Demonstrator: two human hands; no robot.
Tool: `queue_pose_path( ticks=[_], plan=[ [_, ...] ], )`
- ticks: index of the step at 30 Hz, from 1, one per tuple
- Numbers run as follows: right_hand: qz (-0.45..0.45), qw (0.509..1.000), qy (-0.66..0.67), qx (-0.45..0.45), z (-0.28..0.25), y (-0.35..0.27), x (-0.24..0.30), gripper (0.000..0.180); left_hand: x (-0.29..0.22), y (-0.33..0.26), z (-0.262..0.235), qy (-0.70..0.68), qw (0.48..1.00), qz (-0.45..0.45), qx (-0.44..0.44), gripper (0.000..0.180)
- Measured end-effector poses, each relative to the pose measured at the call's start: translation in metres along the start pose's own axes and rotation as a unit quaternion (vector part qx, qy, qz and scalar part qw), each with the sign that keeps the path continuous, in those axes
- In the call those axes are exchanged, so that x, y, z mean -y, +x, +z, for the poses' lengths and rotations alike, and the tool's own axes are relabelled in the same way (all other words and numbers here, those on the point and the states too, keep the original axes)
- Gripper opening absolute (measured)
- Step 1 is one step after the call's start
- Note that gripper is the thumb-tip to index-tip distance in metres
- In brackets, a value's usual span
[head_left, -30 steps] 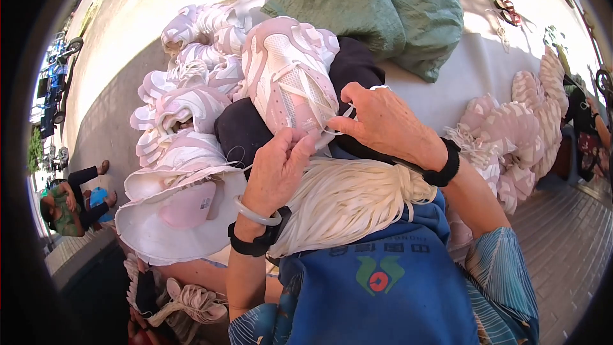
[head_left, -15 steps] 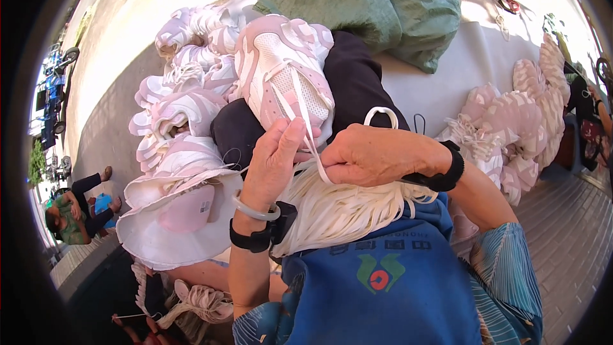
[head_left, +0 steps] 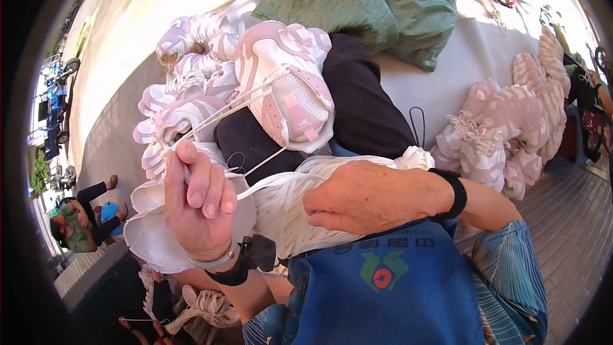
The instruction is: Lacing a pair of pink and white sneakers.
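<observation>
A pink and white sneaker (head_left: 297, 99) rests on my dark-trousered knee, its toe pointing away. A white shoelace (head_left: 246, 99) runs from its upper part out to the left. My left hand (head_left: 199, 201) is off to the left of the sneaker, fingers curled around that lace. Lower right of the shoe, my right hand (head_left: 373, 197) is closed, its fingertips hidden under the knuckles. A lace stretches from the left hand to the right one. Underneath, a thick bundle of cream laces (head_left: 290, 223) lies across my lap over the blue apron (head_left: 338, 306).
Several similar sneakers are piled at left (head_left: 185, 105) and right (head_left: 495, 124). A white brimmed hat-like piece (head_left: 150, 236) lies by my left forearm. Beyond the knees sits a green sack (head_left: 357, 6). A thin dark loop (head_left: 418, 121) stands at right. People sit nearby on both sides.
My left hand has swung left and nearer to me, drawing the lace out from the sneaker. My hands, close together before, are now apart; the right has come slightly nearer to me.
</observation>
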State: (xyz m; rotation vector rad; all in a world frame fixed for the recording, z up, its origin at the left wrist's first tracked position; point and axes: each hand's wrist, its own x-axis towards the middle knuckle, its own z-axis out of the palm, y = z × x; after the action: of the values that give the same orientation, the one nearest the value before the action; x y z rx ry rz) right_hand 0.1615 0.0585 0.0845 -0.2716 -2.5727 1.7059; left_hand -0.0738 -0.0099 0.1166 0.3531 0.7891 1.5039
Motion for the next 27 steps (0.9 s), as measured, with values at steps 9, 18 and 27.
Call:
queue_pose_path(
  ticks=[9,18,27],
  plan=[
    [0.216,0.846,0.388,-0.295,-0.046,-0.037,-0.02,0.029,-0.011,-0.007,0.006,-0.013,0.994,0.06,0.086,0.033],
    [0.151,0.705,0.574,-0.389,-0.05,-0.03,-0.053,0.032,-0.014,-0.001,0.01,0.017,0.996,0.061,0.057,0.036],
    [0.155,0.63,0.667,-0.365,-0.044,-0.02,-0.075,0.039,-0.023,-0.004,-0.002,0.008,0.997,0.062,0.048,0.033]
  ],
)
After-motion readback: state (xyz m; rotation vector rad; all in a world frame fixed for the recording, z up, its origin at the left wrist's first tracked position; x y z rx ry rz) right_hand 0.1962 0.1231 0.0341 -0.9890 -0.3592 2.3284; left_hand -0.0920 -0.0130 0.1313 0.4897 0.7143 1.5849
